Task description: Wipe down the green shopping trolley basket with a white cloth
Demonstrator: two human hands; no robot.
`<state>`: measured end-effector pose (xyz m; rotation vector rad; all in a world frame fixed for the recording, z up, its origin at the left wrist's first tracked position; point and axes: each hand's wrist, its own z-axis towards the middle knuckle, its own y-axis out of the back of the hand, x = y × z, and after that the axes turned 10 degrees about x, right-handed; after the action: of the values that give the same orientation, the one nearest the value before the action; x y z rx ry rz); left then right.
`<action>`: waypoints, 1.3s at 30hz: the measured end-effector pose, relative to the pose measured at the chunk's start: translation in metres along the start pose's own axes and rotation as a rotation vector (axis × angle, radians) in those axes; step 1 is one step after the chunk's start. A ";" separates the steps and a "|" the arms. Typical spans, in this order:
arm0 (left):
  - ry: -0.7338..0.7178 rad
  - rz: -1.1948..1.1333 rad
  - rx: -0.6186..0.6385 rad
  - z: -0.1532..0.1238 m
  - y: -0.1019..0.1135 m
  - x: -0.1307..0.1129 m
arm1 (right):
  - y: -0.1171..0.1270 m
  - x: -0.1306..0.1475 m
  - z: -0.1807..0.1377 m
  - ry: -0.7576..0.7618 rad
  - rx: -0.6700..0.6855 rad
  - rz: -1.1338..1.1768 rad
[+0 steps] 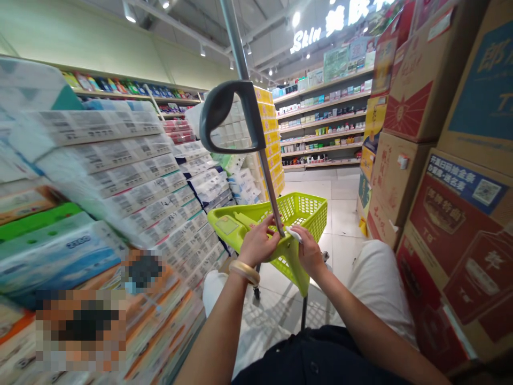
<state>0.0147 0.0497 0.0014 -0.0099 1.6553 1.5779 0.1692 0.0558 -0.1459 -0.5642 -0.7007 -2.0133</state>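
A lime-green plastic shopping cart (301, 270) stands in front of me between my knees. Its metal pole (269, 184) rises at a tilt from the near end of the basket and carries a dark grey loop handle (256, 115). My left hand (259, 241), with a pale bangle at the wrist, is closed about the foot of the pole, fingers curled against it. Pinched in my right hand (311, 250) is a small folded white tissue or cloth (294, 233), held against the cart just right of the pole's foot. The fingers' far sides are hidden.
Wrapped paper packs (136, 160) are stacked high on the left, with tissue packs (72, 248) nearer. Printed cartons (460, 251) form a wall at my right. Yellow boxes (272, 144) and shelves of goods (324, 128) stand beyond the cart. Tiled floor (340, 206) lies between.
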 end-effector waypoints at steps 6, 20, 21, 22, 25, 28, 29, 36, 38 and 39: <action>-0.003 0.038 -0.016 0.000 0.001 -0.001 | 0.003 0.016 0.013 0.005 0.059 0.048; -0.033 0.068 -0.029 0.000 0.000 0.003 | 0.001 0.015 0.015 0.055 0.106 0.121; -0.029 0.067 -0.030 -0.001 0.001 0.004 | -0.001 0.015 0.015 0.066 0.109 0.123; -0.026 0.066 -0.030 -0.002 0.001 0.005 | -0.002 0.013 0.015 0.072 0.108 0.117; -0.028 0.071 -0.031 -0.004 0.003 0.008 | -0.002 0.004 0.017 0.045 0.081 0.059; -0.022 0.072 -0.038 -0.005 0.004 0.009 | -0.001 0.004 0.018 -0.005 0.069 0.022; -0.019 0.069 -0.039 -0.005 0.004 0.008 | -0.001 0.008 0.018 0.000 0.083 0.031; -0.025 0.057 -0.034 -0.006 0.005 0.010 | -0.003 0.016 0.015 0.058 0.111 0.067; -0.018 0.069 -0.034 -0.006 0.005 0.011 | -0.002 0.011 0.016 0.025 0.092 0.037; -0.015 0.072 -0.033 -0.006 0.005 0.012 | -0.001 0.011 0.017 0.017 0.091 0.028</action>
<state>0.0014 0.0520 -0.0015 0.0450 1.6334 1.6556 0.1647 0.0612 -0.1274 -0.5007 -0.7659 -1.9475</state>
